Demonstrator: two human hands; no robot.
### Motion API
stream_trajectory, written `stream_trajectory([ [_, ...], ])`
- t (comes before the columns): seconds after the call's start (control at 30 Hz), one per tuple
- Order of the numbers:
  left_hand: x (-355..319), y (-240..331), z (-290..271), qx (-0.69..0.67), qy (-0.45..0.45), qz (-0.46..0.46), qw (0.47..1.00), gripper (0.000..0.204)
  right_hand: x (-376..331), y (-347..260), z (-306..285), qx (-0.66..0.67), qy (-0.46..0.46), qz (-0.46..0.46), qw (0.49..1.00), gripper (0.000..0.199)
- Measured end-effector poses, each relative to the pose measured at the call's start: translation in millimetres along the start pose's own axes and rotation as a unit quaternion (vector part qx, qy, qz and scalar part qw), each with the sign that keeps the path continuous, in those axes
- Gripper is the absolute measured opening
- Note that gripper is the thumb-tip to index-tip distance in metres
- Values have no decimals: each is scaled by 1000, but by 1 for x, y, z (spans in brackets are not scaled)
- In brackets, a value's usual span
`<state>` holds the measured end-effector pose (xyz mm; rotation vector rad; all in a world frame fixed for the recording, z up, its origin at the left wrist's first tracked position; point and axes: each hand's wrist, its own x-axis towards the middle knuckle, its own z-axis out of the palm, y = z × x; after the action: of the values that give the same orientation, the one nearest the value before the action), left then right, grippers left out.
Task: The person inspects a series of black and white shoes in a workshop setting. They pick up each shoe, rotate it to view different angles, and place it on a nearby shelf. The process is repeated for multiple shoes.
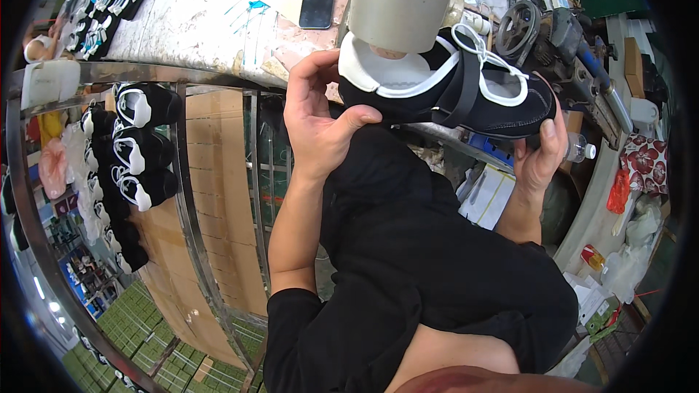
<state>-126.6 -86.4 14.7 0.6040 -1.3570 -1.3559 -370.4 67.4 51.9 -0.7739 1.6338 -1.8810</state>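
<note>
A black shoe (411,105) with white collar trim, a dark strap and a white lace lies sideways between my two hands. My left hand (317,124) is closed round its heel end, with the thumb along the near side. At the toe, my right hand (542,156) grips the shoe from the right, fingertips against its edge. A thick pale cylindrical machine part (404,0) comes down over the shoe's opening. The lower end of that part covers some of the opening, so I cannot tell whether it touches the inside.
A phone (318,1) lies on the stained worktable (196,7). More black-and-white shoes (142,149) hang in rows by the metal rack (193,233) on the left. A handwheel (518,29) and machine parts stand at right, near a plastic bottle (580,148).
</note>
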Motion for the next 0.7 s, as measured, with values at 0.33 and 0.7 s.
stream_trajectory([
  [0.33, -43, 0, -31, -13, 12, -1, 1000, 66, -20, 21, 3, 50, -89, -67, 993, 97],
  [0.7, -107, 7, -56, 69, 129, -63, 987, 98, -15, 26, 28, 48, -172, 46, 983, 66],
])
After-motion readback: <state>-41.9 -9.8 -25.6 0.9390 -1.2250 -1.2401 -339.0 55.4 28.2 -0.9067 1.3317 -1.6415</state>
